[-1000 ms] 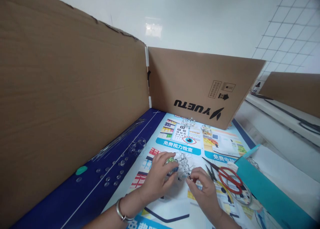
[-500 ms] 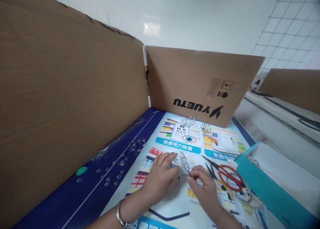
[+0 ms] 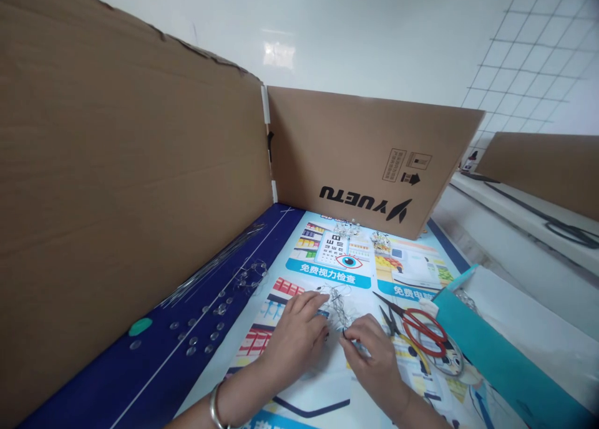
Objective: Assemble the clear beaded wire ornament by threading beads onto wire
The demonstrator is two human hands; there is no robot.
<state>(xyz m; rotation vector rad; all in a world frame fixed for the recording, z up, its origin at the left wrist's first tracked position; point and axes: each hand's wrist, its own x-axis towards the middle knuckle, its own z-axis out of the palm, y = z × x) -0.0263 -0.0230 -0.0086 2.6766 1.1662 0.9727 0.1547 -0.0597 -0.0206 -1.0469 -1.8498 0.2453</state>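
Note:
A tangle of clear beads on thin wire (image 3: 337, 301) lies on the printed mat between my two hands. My left hand (image 3: 296, 330), with a silver bangle at the wrist, rests on the mat with bent fingers, its fingertips at the left side of the beaded wire piece; its exact hold is partly hidden. At the near end of the piece, my right hand (image 3: 372, 357) pinches a small dark tip of it between thumb and forefinger. Red-handled scissors (image 3: 425, 332) and pliers with yellow-and-black handles (image 3: 407, 338) lie just right of my right hand.
Loose clear beads (image 3: 193, 341), a green lump (image 3: 140, 327), thin wires (image 3: 213, 264) and a beaded wire loop (image 3: 251, 273) lie left. More beaded pieces (image 3: 346, 230) sit before the cardboard wall (image 3: 374, 148). A teal box (image 3: 505, 348) stands right, beside a wire coil (image 3: 456, 365).
My right hand has shifted slightly left, closer to my left hand, still pinching the end of the beaded wire piece. The whole view has shifted slightly.

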